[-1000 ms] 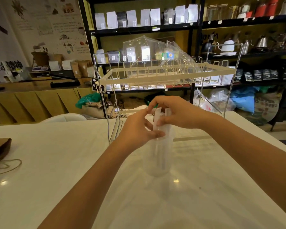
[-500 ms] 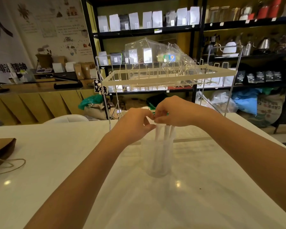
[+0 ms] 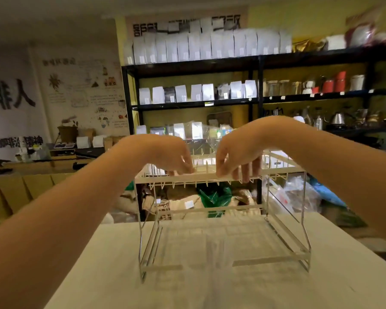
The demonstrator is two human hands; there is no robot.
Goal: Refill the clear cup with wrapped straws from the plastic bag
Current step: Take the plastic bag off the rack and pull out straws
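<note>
Both my hands are raised to the front edge of the top shelf of a white wire rack [image 3: 183, 179]. A crinkled clear plastic bag [image 3: 202, 133] lies on that shelf, just behind and between my hands. My left hand [image 3: 174, 156] hangs with its fingertips bunched at the front rail. On my right hand [image 3: 237, 158], the fingers curl down over the rail beside the bag. The picture is blurred, so I cannot tell whether either hand grips the bag. The clear cup and its straws do not show clearly; only a faint translucent smear appears low under the rack.
The rack stands on a white table [image 3: 187, 291], its lower tier [image 3: 210, 241] open toward me. Behind the table are black shelves [image 3: 254, 101] with white pouches, jars and kettles, and sacks and bags [image 3: 212, 195] lie on the floor.
My view has swung upward, away from the cup. Both hands left the cup and straws and rose to the rack's top shelf at the plastic bag.
</note>
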